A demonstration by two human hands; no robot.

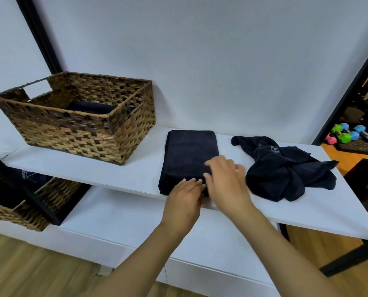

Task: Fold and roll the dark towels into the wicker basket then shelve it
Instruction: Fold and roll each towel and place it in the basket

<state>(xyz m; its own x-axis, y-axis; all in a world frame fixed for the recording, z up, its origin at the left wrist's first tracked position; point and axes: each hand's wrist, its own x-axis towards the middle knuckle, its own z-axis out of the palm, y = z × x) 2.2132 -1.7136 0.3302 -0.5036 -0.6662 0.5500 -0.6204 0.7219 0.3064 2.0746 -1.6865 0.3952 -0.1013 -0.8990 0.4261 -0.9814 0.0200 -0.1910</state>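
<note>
A dark towel (pixel 189 153), folded into a long strip, lies on the white shelf top (pixel 136 174). My left hand (pixel 185 200) rests with straight fingers on its near end. My right hand (pixel 226 181), blurred, lies beside it over the strip's near right corner with fingers spread. A second dark towel (pixel 286 170) sits crumpled to the right, untouched. The wicker basket (pixel 76 133) stands at the left of the shelf top, with a dark rolled towel (pixel 91 107) inside it.
A lower white shelf (pixel 118 224) runs beneath. Another wicker basket (pixel 18 209) with dark cloth sits on it at the left. A black frame post (pixel 39 37) rises behind the basket. Coloured dumbbells (pixel 354 135) lie on the floor at the right.
</note>
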